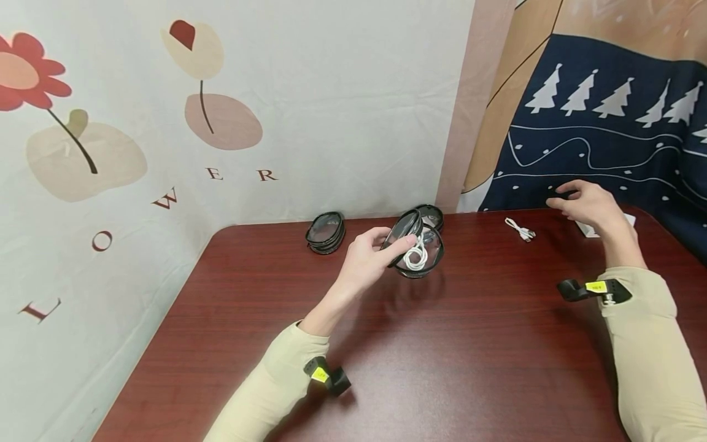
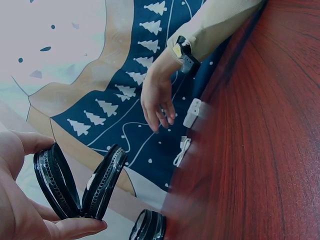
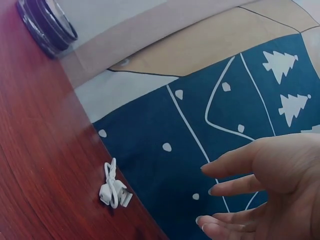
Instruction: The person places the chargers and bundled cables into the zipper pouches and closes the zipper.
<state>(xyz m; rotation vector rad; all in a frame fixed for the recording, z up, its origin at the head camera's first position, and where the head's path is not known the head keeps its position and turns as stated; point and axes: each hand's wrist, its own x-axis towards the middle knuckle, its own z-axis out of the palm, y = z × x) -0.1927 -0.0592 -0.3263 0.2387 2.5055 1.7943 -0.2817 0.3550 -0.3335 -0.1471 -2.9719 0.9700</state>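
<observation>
My left hand (image 1: 361, 261) holds a round, clear pouch (image 1: 402, 236) with black edging, pinched between thumb and fingers. The pouch is spread apart like a clamshell, its two halves making a V in the left wrist view. Inside lies a coiled white cable (image 1: 415, 256). My right hand (image 1: 592, 205) holds nothing and hovers over the table's back right, fingers spread and slightly bent. Below and left of it is a bundled white USB cable (image 1: 520, 229). Partly hidden behind the right wrist is a white block (image 1: 588, 229), with small holes visible in the left wrist view.
Another round black-edged pouch (image 1: 433, 215) stands by the back edge, partly behind the held one. Further left sits a stack of similar pouches (image 1: 325, 233). A printed cloth (image 1: 353, 110) hangs behind the dark red wooden table (image 1: 469, 356).
</observation>
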